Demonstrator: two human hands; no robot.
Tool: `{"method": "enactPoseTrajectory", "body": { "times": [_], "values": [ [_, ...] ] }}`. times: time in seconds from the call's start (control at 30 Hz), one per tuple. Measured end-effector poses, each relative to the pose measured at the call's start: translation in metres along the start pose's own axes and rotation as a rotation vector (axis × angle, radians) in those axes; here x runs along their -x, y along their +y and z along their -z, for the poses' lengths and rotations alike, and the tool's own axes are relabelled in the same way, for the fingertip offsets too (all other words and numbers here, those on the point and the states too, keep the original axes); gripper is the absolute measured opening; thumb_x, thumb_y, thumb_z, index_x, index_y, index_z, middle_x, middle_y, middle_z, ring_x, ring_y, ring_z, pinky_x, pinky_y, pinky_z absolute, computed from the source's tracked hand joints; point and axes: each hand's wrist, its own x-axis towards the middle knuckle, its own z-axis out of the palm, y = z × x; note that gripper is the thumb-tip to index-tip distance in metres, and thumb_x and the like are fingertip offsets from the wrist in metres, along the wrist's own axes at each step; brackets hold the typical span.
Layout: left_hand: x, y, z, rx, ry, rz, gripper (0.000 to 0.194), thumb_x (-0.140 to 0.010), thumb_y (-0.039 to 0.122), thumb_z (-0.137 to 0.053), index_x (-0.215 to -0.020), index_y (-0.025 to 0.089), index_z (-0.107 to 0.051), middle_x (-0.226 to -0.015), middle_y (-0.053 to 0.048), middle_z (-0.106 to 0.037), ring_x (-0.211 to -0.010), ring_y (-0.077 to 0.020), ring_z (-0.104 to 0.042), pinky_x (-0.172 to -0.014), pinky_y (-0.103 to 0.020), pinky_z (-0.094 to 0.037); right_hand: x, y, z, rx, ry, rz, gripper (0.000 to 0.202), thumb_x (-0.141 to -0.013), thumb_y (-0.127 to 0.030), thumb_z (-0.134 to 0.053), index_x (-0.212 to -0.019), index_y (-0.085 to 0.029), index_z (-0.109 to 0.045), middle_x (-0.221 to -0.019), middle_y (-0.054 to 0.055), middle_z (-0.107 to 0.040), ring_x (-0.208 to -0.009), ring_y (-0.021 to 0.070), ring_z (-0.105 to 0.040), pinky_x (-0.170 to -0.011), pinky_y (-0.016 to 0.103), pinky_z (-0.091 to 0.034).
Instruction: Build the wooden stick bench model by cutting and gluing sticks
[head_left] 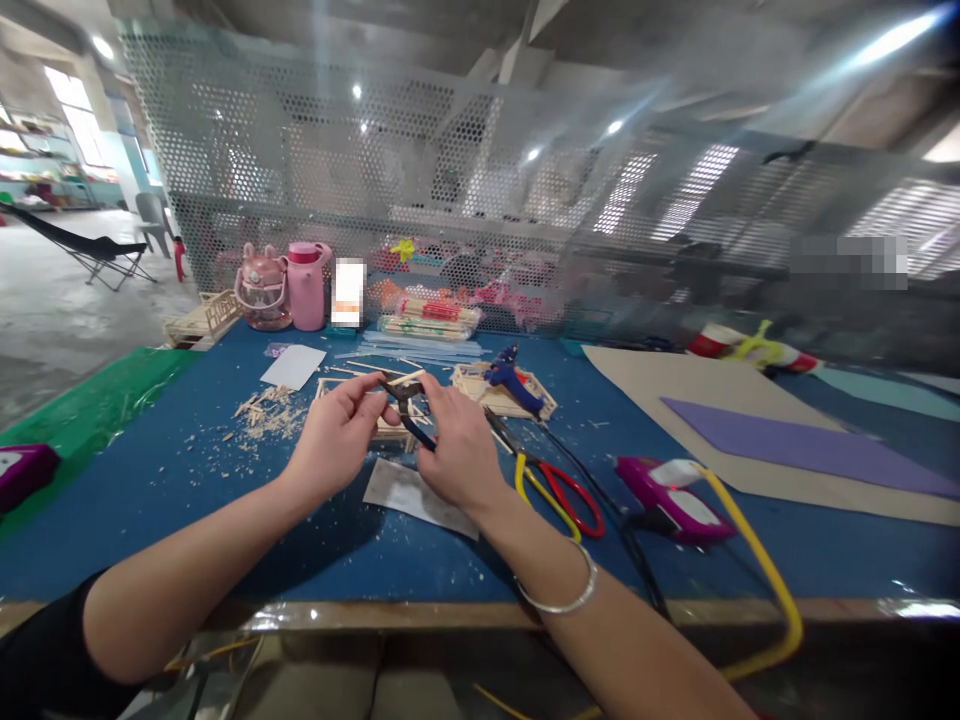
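1. Pliers point(406, 399): dark metal head, dark blue handles, held up at a slant, head pointing upper left, handles lower right.
2. Wooden stick point(408, 379): pale, skinny little thing, nearly level, right up by the pliers' head. Can't really tell if it's actually gripped there.

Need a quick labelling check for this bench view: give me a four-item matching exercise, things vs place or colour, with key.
Things
1. Pliers
2. Glue gun
3. Scissors
4. Purple sheet

Places or colours
A. One red and one yellow handle loop
B. Lying on a larger beige sheet
C. Held in the right hand
D. Resting on a wooden frame

Pairs: 1-C, 2-D, 3-A, 4-B
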Motion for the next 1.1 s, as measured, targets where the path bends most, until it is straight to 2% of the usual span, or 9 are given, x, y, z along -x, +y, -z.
{"method": "enactPoseTrajectory", "body": {
  "times": [0.17,0.37,0.53,0.6,0.67,0.73,0.87,0.97,1.1],
  "values": [
    [-0.001,-0.007,0.005,-0.066,-0.016,-0.086,0.033,-0.078,0.026,-0.054,-0.109,0.015,-0.052,-0.074,-0.003,-0.067,-0.077,-0.0143,-0.062,-0.069,-0.026,-0.046,0.0,0.002,0.006,-0.207,-0.074,-0.051,0.068,-0.061,-0.011,-0.045,-0.129,-0.013,-0.037,-0.106,0.013,-0.056,-0.094,0.026,-0.05,-0.081,0.038,-0.04],
    [-0.004,-0.001,0.013,-0.424,0.008,-0.151,0.019,-0.08,0.032,-0.051,-0.075,0.018,-0.063,-0.063,0.0,-0.065,-0.059,-0.0122,-0.057,-0.058,-0.024,-0.043,-0.004,0.009,0.019,-0.588,-0.276,-0.156,0.057,-0.061,-0.009,-0.044,-0.117,-0.017,-0.051,-0.082,0.003,-0.058,-0.071,0.0169,-0.05,-0.067,0.029,-0.04],
    [-0.006,0.0,0.017,-0.486,-0.045,-0.216,0.024,-0.083,0.035,-0.048,-0.073,0.019,-0.064,-0.062,0.001,-0.065,-0.06,-0.0123,-0.057,-0.059,-0.023,-0.043,-0.004,0.012,0.023,-1.203,-0.524,-0.271,0.061,-0.053,-0.011,-0.044,-0.113,-0.019,-0.051,-0.069,-0.002,-0.046,-0.062,0.0126,-0.044,-0.058,0.026,-0.037],
    [-0.006,0.0,0.018,-0.501,-0.051,-0.23,0.026,-0.083,0.035,-0.047,-0.07,0.019,-0.064,-0.063,0.001,-0.066,-0.061,-0.0122,-0.057,-0.06,-0.023,-0.043,-0.006,0.015,0.03,-1.301,-0.517,-0.291,0.06,-0.054,-0.012,-0.046,-0.114,-0.019,-0.05,-0.071,-0.001,-0.048,-0.065,0.0134,-0.046,-0.06,0.027,-0.039],
    [-0.007,0.0,0.018,-0.502,-0.049,-0.23,0.029,-0.084,0.035,-0.046,-0.065,0.019,-0.063,-0.066,0.0,-0.067,-0.064,-0.0124,-0.058,-0.063,-0.023,-0.043,-0.007,0.021,0.042,-1.144,-0.44,-0.313,0.051,-0.059,-0.014,-0.049,-0.11,-0.019,-0.053,-0.073,0.0,-0.051,-0.069,0.0146,-0.049,-0.065,0.029,-0.041],
    [-0.007,0.0,0.019,-0.502,-0.043,-0.219,0.031,-0.084,0.036,-0.045,-0.065,0.019,-0.063,-0.071,-0.001,-0.068,-0.068,-0.0131,-0.059,-0.066,-0.024,-0.043,-0.006,0.03,0.056,-0.815,-0.414,-0.336,0.038,-0.065,-0.018,-0.051,-0.102,-0.018,-0.059,-0.077,0.002,-0.057,-0.074,0.0173,-0.052,-0.073,0.033,-0.042],
    [-0.008,0.001,0.02,-0.543,-0.082,-0.197,0.029,-0.086,0.031,-0.041,-0.091,0.018,-0.066,-0.082,-0.002,-0.068,-0.076,-0.0144,-0.06,-0.068,-0.025,-0.044,0.01,0.049,0.072,-0.18,-0.593,-0.437,0.043,-0.071,-0.028,-0.053,-0.112,-0.018,-0.059,-0.106,0.011,-0.062,-0.099,0.0277,-0.056,-0.085,0.04,-0.042],
    [-0.009,-0.002,0.02,-0.598,-0.147,-0.266,0.029,-0.086,0.023,-0.04,-0.103,0.019,-0.063,-0.095,-0.004,-0.068,-0.086,-0.0149,-0.06,-0.076,-0.027,-0.045,0.024,0.056,0.068,0.136,-0.751,-0.479,0.049,-0.074,-0.035,-0.051,-0.119,-0.017,-0.056,-0.115,0.014,-0.06,-0.105,0.0324,-0.055,-0.084,0.043,-0.043],
    [-0.009,-0.009,0.02,-0.705,-0.185,-0.309,0.03,-0.084,0.02,-0.043,-0.107,0.018,-0.062,-0.098,-0.005,-0.069,-0.087,-0.0155,-0.062,-0.076,-0.028,-0.047,0.029,0.052,0.053,0.304,-0.753,-0.414,0.044,-0.076,-0.037,-0.049,-0.114,-0.016,-0.059,-0.114,0.015,-0.06,-0.103,0.033,-0.056,-0.082,0.043,-0.045]
  ]
}}
